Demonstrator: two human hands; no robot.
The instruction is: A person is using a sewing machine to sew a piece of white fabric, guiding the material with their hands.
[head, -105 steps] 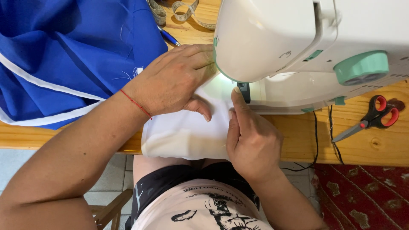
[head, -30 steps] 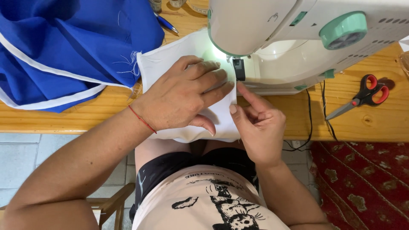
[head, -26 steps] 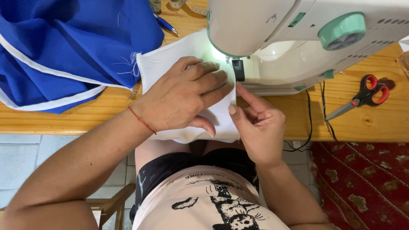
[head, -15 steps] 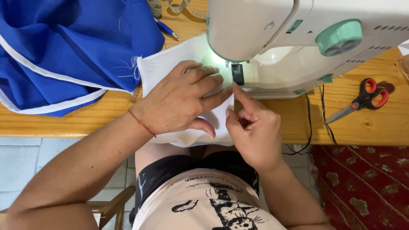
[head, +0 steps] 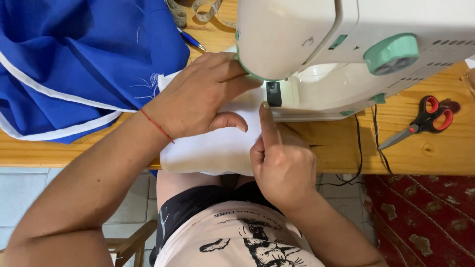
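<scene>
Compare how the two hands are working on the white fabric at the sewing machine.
The left hand lies flat and spread on the white fabric, fingers reaching under the sewing machine; the right hand is mostly curled, only its index finger stretched toward the needle area. The left wrist wears a red string; the right wrist is bare. Both press the same fabric on the wooden table.

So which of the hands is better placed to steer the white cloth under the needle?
Probably the left hand: it lies flat on the white cloth beside the sewing machine. The right hand only points one finger.
</scene>
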